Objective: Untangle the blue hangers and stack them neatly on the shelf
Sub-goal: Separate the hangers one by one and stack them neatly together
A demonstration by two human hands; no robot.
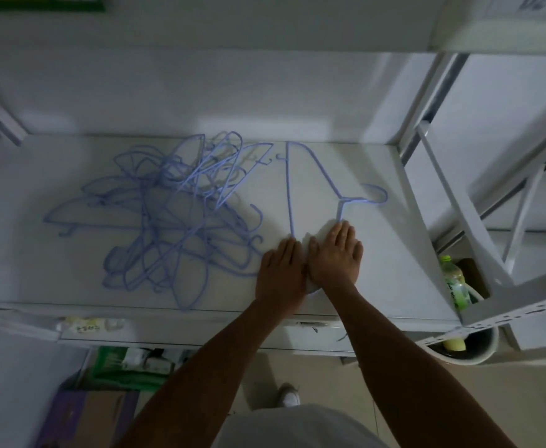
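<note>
A tangled heap of several blue hangers (pixel 174 215) lies on the left and middle of the white shelf (pixel 394 253). To its right one separate blue hanger (pixel 313 176) lies flat, its hook pointing right. My left hand (pixel 281 270) and my right hand (pixel 336 253) rest side by side, palms down and fingers spread, on the near end of this hanger. The hands cover that end, so I cannot tell whether the fingers grip it.
White shelf uprights and braces (pixel 459 195) stand at the right. A green bottle (pixel 456 279) and a bin (pixel 468 347) sit below right. Boxes and green packaging (pixel 120 370) lie on the floor under the shelf's front edge.
</note>
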